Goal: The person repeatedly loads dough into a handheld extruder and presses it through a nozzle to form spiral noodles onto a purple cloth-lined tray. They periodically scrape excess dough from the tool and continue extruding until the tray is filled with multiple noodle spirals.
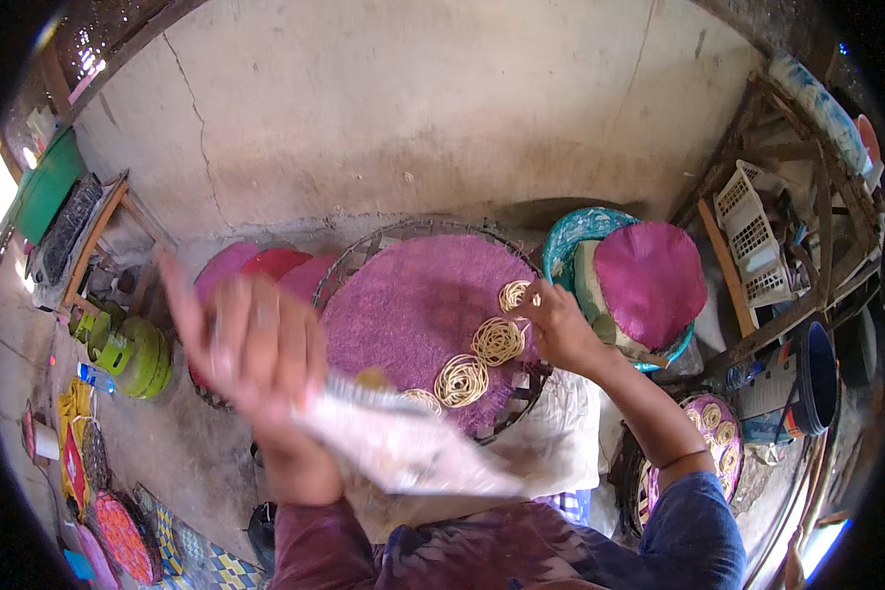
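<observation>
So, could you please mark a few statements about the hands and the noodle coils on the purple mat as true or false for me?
1. The right hand touches a noodle coil on the purple mat. True.
2. The left hand rests flat on the mat. False: it is raised, motion-blurred, gripping a white bag.
3. Four coils lie on the mat. True.
4. The mat sits directly on the floor. False: it lies in a round woven tray.
5. A green gas cylinder stands at the person's left. True.
</observation>
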`<state>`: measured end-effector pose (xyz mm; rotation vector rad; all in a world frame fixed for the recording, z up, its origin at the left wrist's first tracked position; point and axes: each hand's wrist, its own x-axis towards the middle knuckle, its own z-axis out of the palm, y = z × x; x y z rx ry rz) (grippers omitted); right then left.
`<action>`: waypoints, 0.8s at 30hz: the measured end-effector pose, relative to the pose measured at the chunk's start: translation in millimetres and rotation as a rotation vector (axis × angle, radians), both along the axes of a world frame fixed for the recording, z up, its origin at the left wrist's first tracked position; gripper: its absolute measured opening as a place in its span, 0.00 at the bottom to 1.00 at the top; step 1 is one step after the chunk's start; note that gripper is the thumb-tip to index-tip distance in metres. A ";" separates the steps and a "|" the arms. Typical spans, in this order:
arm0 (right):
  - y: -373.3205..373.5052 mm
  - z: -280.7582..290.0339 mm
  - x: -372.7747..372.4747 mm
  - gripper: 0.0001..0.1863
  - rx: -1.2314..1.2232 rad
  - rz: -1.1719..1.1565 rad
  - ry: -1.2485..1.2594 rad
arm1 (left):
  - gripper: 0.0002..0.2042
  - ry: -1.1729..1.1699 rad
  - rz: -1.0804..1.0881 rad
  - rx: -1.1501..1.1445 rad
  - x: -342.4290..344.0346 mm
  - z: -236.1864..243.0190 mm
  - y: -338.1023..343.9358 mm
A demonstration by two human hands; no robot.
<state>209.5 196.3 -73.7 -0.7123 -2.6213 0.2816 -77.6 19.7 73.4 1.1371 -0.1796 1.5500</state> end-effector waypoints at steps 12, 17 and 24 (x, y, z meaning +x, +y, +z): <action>-19.5 -36.4 -14.8 0.13 -0.034 -0.028 -0.032 | 0.42 0.071 0.434 -0.501 45.7 -59.8 -120.8; -21.9 -38.6 -16.6 0.13 0.034 -0.079 -0.069 | 0.42 0.075 0.442 -0.519 48.7 -67.3 -122.9; -31.6 8.3 -23.1 0.13 -0.476 0.060 0.195 | 0.44 0.044 0.112 -0.316 12.9 -50.7 -92.8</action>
